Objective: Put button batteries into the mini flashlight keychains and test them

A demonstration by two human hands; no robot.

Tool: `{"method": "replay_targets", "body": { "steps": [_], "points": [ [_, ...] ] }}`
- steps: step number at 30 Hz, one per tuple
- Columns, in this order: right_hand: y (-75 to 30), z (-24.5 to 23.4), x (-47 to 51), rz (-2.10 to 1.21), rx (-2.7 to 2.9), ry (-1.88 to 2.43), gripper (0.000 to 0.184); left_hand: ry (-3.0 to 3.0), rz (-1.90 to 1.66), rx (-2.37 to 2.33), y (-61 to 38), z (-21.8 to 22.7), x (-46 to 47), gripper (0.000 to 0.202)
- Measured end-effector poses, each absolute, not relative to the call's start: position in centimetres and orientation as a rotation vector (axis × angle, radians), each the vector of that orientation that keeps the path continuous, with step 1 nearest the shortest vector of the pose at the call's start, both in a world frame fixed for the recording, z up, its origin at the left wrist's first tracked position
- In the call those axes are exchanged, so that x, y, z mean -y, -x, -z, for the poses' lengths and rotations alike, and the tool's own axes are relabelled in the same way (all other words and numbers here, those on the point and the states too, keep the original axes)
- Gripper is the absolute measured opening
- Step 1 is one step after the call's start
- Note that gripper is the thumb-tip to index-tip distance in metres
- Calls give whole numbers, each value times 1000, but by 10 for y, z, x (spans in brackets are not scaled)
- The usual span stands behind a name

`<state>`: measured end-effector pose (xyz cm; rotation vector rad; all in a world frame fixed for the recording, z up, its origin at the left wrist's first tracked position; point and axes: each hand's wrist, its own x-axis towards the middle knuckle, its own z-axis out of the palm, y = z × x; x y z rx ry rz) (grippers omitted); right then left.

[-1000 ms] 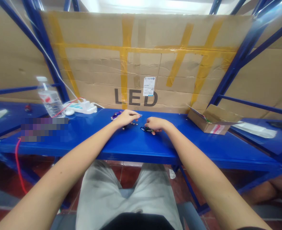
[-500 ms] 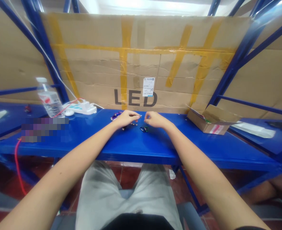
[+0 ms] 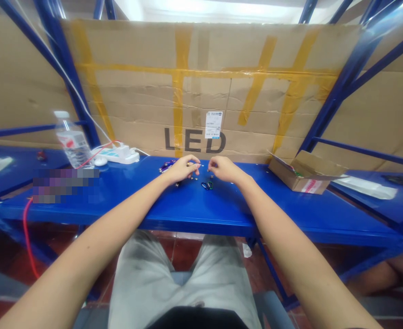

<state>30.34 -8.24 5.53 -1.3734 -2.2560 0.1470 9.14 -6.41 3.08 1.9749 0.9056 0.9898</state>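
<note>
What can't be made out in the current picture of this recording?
Head view throughout:
Anything the left hand or right hand may hold: too small.
Contents of the box: mostly hidden by its walls.
Print on the label: too small.
Person at far right: cut off by the edge.

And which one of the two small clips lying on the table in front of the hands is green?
The right-hand clip is green. The other clip, close at its left, looks dark, blackish or bluish, without visible green.
</note>
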Motion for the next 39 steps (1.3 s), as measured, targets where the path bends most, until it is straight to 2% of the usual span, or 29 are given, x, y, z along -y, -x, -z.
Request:
{"method": "replay_targets", "body": {
  "steps": [6,13,19,30,39],
  "points": [
    [-309,-50,80,-62,2429,1672,14,-1900,-1062,-970,-87,-25,53,5],
    [-302,-50,84,-54,2350,1730,11,-2055,-1051,-1085,-80,-21,46,10],
    [-301,-52,82,-44,2146,1729,19,-2443,-920,-1193,-75,-12,43,9],
    [-295,-52,85,-164,2183,1645,15,-3044,-545,-1061,-83,-18,37,30],
    [-295,-49,83,-201,2180,1626,17,-3090,-553,-1169,-75,-21,34,37]
  ]
}}
